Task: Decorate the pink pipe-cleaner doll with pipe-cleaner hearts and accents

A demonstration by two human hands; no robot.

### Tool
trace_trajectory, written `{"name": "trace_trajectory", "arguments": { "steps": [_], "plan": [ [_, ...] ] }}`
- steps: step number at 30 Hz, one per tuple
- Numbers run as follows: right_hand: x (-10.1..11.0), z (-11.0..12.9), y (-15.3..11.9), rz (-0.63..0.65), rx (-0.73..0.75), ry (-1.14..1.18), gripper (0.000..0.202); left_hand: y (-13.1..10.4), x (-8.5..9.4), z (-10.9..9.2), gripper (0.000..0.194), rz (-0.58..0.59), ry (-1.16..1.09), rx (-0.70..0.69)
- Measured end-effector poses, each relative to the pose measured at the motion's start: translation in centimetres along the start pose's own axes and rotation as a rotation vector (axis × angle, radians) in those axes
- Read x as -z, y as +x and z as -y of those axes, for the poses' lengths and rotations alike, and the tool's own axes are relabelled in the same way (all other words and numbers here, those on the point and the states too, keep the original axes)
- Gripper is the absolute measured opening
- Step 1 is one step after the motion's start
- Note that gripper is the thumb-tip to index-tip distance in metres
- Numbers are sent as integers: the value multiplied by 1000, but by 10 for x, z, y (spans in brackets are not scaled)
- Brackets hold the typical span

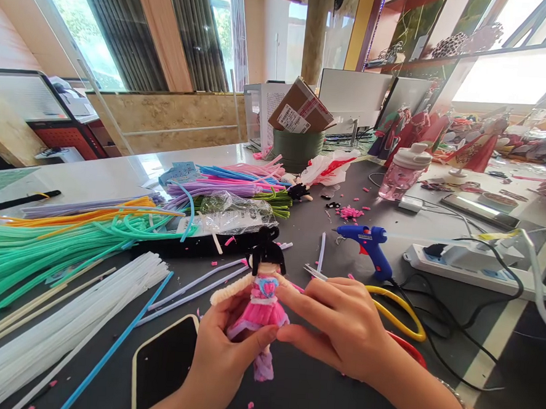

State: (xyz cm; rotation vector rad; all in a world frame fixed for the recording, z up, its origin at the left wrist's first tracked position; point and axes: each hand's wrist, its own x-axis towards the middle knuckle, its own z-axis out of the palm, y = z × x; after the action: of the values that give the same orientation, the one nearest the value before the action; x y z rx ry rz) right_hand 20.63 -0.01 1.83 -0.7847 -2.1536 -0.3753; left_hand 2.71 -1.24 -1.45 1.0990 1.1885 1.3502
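My left hand [234, 344] is closed around the skirt of a small doll [266, 309], holding it upright above the table. The doll has black hair, a pink dress with a blue-and-pink heart on the chest, and fuzzy cream arms. One arm sticks out over my left fingers. My right hand [339, 326] meets the doll from the right, its fingertips against the dress and the other arm. Thin metal tips [315, 272] show just behind my right knuckles; whether I hold that tool is unclear. Below my left hand lies a phone [164, 361].
Bundles of green [67, 241] and white pipe cleaners [76, 322] cover the left side. A blue glue gun [367, 241] lies beyond my right hand, near a power strip [467, 272] with trailing cables. Yellow [405, 311] and red loop handles lie beside my right wrist. A pink bottle [402, 175] stands farther back.
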Motion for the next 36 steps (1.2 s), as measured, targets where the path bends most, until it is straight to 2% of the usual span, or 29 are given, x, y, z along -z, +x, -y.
{"name": "trace_trajectory", "arguments": {
  "steps": [7,13,18,25,29,32,36],
  "plan": [
    [-1,0,1,9,-19,3,48,-1,3,7,48,87,-52,-14],
    [0,-2,2,46,-24,25,52,0,4,12,56,113,-107,49],
    [5,-6,-4,-34,-87,148,45,2,2,10,53,80,-81,63],
    [1,-4,-2,65,-24,36,57,1,2,11,45,110,-50,-13],
    [-1,-5,-2,43,-12,-10,58,-2,3,10,46,142,-41,30],
    [-1,-7,-6,8,16,-13,60,-3,3,11,47,113,-74,39],
    [-1,-9,-9,49,40,-41,59,-1,3,13,49,128,-104,63]
  ]
}}
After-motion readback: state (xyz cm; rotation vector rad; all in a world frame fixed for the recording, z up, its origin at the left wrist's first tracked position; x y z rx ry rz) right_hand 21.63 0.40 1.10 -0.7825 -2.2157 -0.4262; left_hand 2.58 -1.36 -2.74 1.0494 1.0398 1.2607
